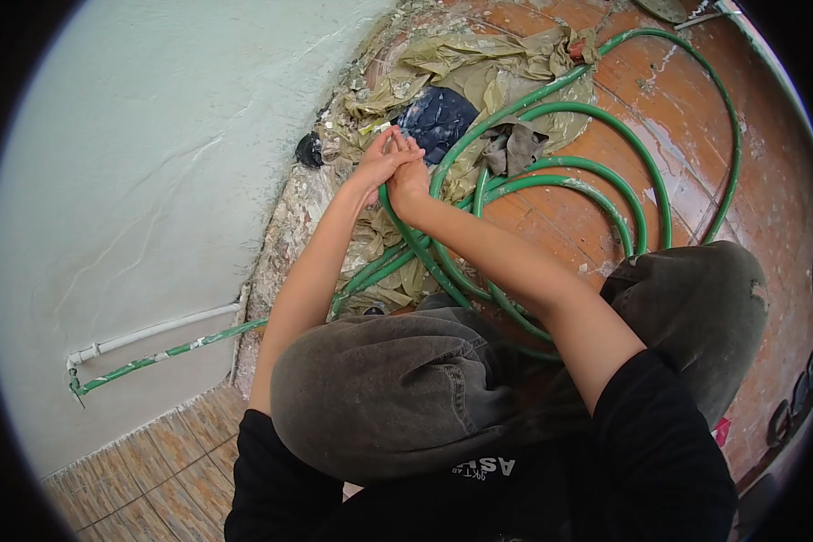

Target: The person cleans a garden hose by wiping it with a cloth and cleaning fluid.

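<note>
On the left, a pale wall (167, 163) carries a white pipe (167, 332) low down, and here's the green hose (176, 355) beside it, crossing to the floor (574, 230). Along the floor's rough wall-side edge, the left hand (375, 170) presses against the right hand (409, 181), hose just below; whether either grips it, I can't tell. Right beside them, a dark blue cloth (438, 122) on crumpled sheeting (497, 63), then a grey rag (513, 146), and hose loops sweeping over smeared orange tiles.
</note>
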`<state>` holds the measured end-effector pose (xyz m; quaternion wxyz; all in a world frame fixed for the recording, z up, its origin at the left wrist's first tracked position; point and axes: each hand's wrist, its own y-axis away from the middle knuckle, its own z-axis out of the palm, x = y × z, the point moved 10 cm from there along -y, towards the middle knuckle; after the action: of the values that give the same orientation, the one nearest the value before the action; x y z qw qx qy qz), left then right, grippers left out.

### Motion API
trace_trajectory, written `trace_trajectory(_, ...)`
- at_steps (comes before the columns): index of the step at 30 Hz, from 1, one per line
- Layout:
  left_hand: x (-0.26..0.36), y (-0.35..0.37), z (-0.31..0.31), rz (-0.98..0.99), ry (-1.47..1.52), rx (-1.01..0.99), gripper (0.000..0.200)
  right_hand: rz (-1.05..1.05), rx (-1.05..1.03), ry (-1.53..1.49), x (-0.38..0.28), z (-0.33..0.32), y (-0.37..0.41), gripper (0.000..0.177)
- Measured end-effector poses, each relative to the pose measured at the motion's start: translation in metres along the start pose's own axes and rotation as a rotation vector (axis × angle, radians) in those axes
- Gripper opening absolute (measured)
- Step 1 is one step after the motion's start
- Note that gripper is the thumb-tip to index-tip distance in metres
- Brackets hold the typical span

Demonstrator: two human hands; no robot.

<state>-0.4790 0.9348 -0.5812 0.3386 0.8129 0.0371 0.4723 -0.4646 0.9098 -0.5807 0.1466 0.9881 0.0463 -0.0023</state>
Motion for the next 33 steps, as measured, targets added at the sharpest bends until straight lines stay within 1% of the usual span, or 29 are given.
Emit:
trace_trajectory(1,-0.004,0.0,-0.002,-0.047,-0.043,0.034,0.078,-0.026,-0.014,0.008,-0.008,0.009,-0.003,0.056)
trace_trajectory(2,-0.008,-0.006,-0.002,-0.045,-0.044,0.033,0.078,-0.05,-0.026,0.015,-0.015,0.018,-0.008,0.057)
trace_trajectory(3,-0.023,-0.021,-0.007,-0.035,-0.002,0.052,0.077,-0.049,-0.024,0.016,-0.012,0.013,-0.006,0.057)
trace_trajectory(5,-0.025,-0.023,-0.009,-0.029,0.042,0.071,0.076,-0.118,-0.059,-0.045,-0.013,0.003,0.003,0.058)
trace_trajectory(7,-0.008,-0.002,-0.01,-0.08,-0.014,0.146,0.072,-0.095,-0.03,0.004,-0.009,0.001,0.0,0.059)
trace_trajectory(8,-0.002,0.006,-0.007,-0.081,-0.016,0.147,0.072,-0.076,-0.002,0.053,-0.007,-0.002,-0.001,0.059)
trace_trajectory(10,0.015,0.012,0.009,0.049,-0.067,0.028,0.072,-0.053,0.021,0.062,-0.005,0.0,-0.003,0.059)
trace_trajectory(11,0.013,0.009,0.007,0.048,-0.068,0.027,0.072,-0.029,0.039,0.074,-0.004,0.001,-0.004,0.059)
trace_trajectory(12,0.003,0.001,0.001,0.021,-0.098,0.037,0.072,-0.027,0.038,0.075,-0.004,0.001,-0.003,0.059)
trace_trajectory(14,-0.012,-0.009,-0.004,-0.007,-0.122,0.05,0.072,-0.108,0.005,0.005,-0.015,0.003,0.0,0.059)
trace_trajectory(16,-0.013,-0.009,-0.013,-0.02,-0.097,0.15,0.071,-0.104,0.012,-0.048,-0.016,0.002,-0.005,0.058)
trace_trajectory(18,-0.008,-0.003,-0.01,-0.016,-0.083,0.145,0.07,-0.099,0.015,-0.099,-0.015,0.002,-0.006,0.058)
trace_trajectory(20,0.001,0.004,-0.007,-0.011,-0.068,0.141,0.07,-0.057,0.027,0.115,-0.009,0.001,-0.005,0.058)
trace_trajectory(22,0.004,0.001,-0.003,0.041,-0.218,0.081,0.067,-0.067,0.035,0.103,-0.006,-0.004,0.0,0.058)
trace_trajectory(23,0.003,0.0,-0.004,0.041,-0.219,0.08,0.067,-0.076,0.041,0.092,-0.006,-0.007,0.003,0.058)
trace_trajectory(24,0.0,-0.003,-0.007,0.049,-0.18,0.101,0.065,-0.075,0.041,0.093,-0.007,-0.003,0.001,0.058)
trace_trajectory(26,-0.008,-0.007,-0.011,0.055,-0.139,0.124,0.064,-0.125,0.077,-0.035,-0.017,-0.001,-0.001,0.057)
trace_trajectory(27,-0.006,-0.006,-0.012,0.068,-0.114,0.152,0.062,-0.125,0.08,-0.035,-0.017,-0.003,-0.003,0.057)
trace_trajectory(29,-0.003,-0.003,-0.014,0.076,-0.089,0.178,0.06,-0.145,0.02,0.14,-0.018,0.003,-0.004,0.054)
trace_trajectory(31,0.0,-0.004,-0.013,0.092,0.011,0.139,0.059,-0.162,0.037,0.167,-0.015,-0.003,0.001,0.053)
trace_trajectory(32,0.001,-0.004,-0.013,0.093,0.012,0.139,0.059,-0.18,0.056,0.192,-0.014,-0.007,0.004,0.053)
trace_trajectory(33,0.001,-0.002,-0.011,0.049,0.072,0.126,0.059,-0.18,0.057,0.192,-0.011,-0.008,0.004,0.053)
